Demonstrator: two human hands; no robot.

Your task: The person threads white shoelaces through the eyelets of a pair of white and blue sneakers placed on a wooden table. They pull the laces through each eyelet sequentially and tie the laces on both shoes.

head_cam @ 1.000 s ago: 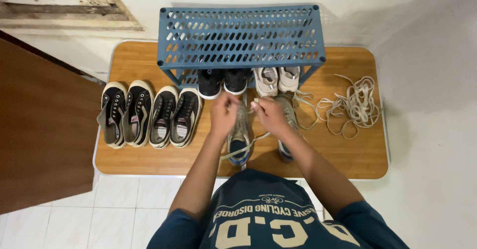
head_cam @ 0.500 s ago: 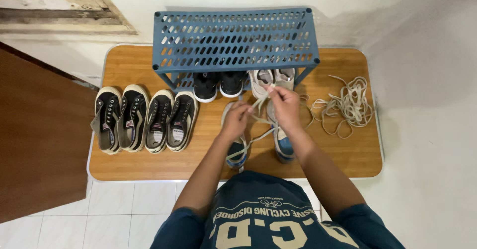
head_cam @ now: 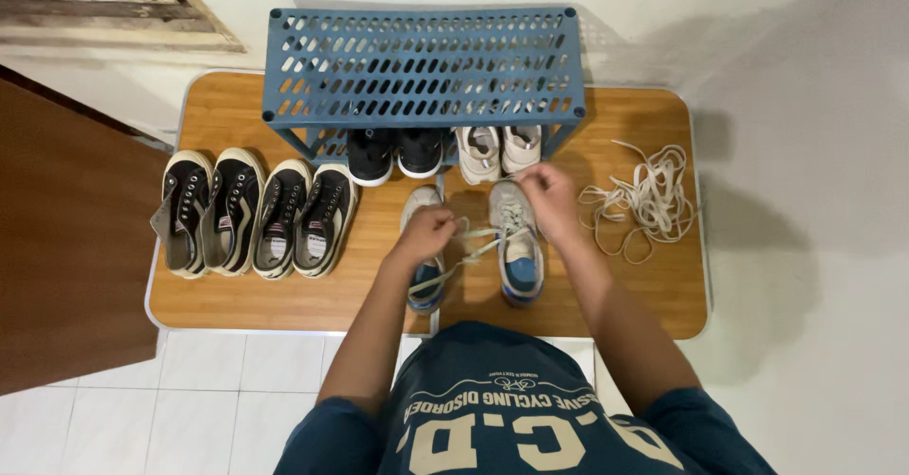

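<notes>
The sneaker point(head_cam: 516, 248) sits on the bench point(head_cam: 644, 290) between both hands. Left hand point(head_cam: 428, 232) and right hand point(head_cam: 549, 196) each pinch its lace point(head_cam: 473, 248), arms stretched forward.

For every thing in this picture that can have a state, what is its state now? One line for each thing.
Left hand: closed on the pale shoelace.
Right hand: pinching the same lace above the grey-and-blue sneaker.
Grey-and-blue sneaker: upright, lace loose, not tied.
Second grey-and-blue sneaker: upright, partly under the left hand.
Four black canvas shoes: upright in a row, without laces.
Pile of white laces: loose, tangled.
Blue perforated metal shoe rack: standing, two pairs beneath.
</notes>
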